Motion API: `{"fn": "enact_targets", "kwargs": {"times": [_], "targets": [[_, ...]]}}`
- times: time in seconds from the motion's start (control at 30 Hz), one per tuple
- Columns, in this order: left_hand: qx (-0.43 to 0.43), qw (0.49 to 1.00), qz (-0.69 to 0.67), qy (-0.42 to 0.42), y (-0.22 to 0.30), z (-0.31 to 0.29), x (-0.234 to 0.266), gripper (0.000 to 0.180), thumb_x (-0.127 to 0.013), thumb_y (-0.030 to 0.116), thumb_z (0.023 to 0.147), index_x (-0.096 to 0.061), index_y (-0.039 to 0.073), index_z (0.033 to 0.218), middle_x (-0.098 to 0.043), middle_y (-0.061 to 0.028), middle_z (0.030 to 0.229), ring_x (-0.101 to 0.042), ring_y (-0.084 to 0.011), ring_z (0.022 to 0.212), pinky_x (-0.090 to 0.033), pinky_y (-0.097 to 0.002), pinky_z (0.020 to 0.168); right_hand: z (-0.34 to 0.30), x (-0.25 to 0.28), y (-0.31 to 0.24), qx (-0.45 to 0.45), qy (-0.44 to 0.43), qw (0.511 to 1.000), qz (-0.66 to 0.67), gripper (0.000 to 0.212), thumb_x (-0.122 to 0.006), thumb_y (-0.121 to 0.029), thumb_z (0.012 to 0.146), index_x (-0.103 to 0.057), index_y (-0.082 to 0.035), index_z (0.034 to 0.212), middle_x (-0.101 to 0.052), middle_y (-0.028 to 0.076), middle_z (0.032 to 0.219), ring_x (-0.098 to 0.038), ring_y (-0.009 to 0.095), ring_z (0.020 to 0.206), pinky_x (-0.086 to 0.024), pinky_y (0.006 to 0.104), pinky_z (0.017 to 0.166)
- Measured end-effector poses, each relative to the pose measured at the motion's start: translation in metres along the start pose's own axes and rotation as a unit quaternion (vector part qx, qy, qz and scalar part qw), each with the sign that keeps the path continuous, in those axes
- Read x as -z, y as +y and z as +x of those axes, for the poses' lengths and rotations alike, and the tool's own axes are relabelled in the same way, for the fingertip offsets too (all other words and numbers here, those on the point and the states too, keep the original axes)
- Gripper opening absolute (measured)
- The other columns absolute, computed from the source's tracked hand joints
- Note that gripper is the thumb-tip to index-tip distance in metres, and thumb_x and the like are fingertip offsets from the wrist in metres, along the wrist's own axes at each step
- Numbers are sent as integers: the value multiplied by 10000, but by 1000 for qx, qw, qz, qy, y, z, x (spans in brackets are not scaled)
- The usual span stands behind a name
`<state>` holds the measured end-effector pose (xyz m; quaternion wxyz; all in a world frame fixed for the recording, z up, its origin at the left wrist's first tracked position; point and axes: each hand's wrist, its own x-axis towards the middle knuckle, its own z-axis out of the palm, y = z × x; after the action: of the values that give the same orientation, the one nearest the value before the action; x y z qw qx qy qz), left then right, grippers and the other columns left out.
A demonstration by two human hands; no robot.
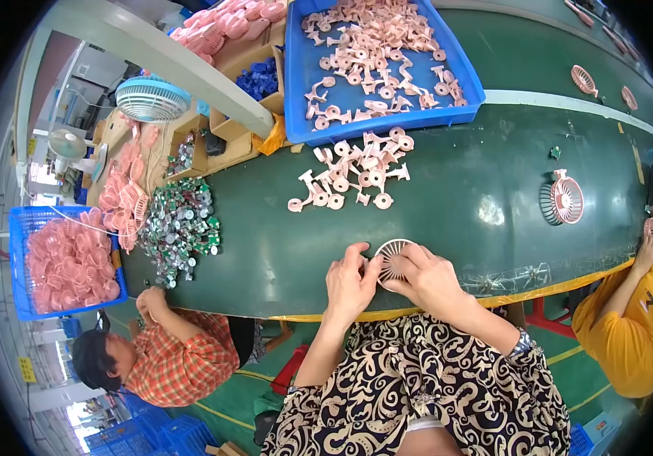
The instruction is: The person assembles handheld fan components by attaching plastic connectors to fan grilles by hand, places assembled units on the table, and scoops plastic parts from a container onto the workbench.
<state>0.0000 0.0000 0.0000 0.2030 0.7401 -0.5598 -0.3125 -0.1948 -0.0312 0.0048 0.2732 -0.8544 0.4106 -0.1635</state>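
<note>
Both hands meet over a round, pale pink fan grille [392, 262] with radial ribs, just above the near edge of the green table. My left hand [353, 280] grips the grille's left rim between thumb and fingers. Across its right side lies my right hand [431, 280], fingers bent down onto the ribs and rim; they hide part of it. A pile of small pale pink plastic brackets [357, 173] with round ends lies beyond my hands. Off to the right, a pink fan housing [566, 199] rests on the tabletop beside a small green circuit board [555, 153].
A blue tray [387, 115] of similar brackets stands at the far side. Left lie heaped circuit boards with motors [182, 224] and a blue basket [68, 305] of pink housings. Co-workers sit on both sides: a checked shirt [189, 361] left, a yellow shirt [630, 334] right.
</note>
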Motion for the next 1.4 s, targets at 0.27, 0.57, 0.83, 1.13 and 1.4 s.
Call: {"fn": "enact_targets", "kwargs": {"times": [0.27,0.57,0.83,1.13,1.4], "targets": [[-220,927,159,259,0,86,14,646,-690,450,963,-508,178,1520,-350,-202,1611,-302,-490,1459,-210,-682,1164,-38,41,30,-53,173,983,4,486,-892,-257,753,-705,-47,1150,-657,134,1199,-705,346,995,-602,418,833],[-283,933,130,179,56,113,-54,713,-720,539,912,-512,240,1525,-310,-192,1645,-266,-505,1482,-176,-693,1152,-95,103,100,-340,321,876,-117,367,-814,-208,855,-687,-26,1147,-649,123,1202,-709,339,924,-567,423,797],[-279,937,117,173,66,122,-59,744,-752,506,894,-490,258,1545,-280,-206,1648,-233,-511,1495,-151,-684,1156,-51,98,106,-191,385,892,-143,260,-775,-81,881,-681,-15,1115,-671,134,1156,-711,298,902,-568,389,742],[-343,914,-9,216,44,103,-49,639,-757,130,886,-498,22,1460,-460,-259,1508,-450,-455,1395,-363,-514,1160,43,61,95,-36,312,948,-56,180,-727,-25,886,-696,-16,1063,-664,153,1040,-688,366,819,-563,416,709],[-273,916,42,290,37,106,-48,560,-737,158,877,-558,78,1402,-515,-121,1497,-444,-361,1383,-299,-537,1109,60,52,87,-20,379,923,67,286,-739,49,882,-689,-14,1157,-566,76,859,-566,144,652,-475,275,572]]}}
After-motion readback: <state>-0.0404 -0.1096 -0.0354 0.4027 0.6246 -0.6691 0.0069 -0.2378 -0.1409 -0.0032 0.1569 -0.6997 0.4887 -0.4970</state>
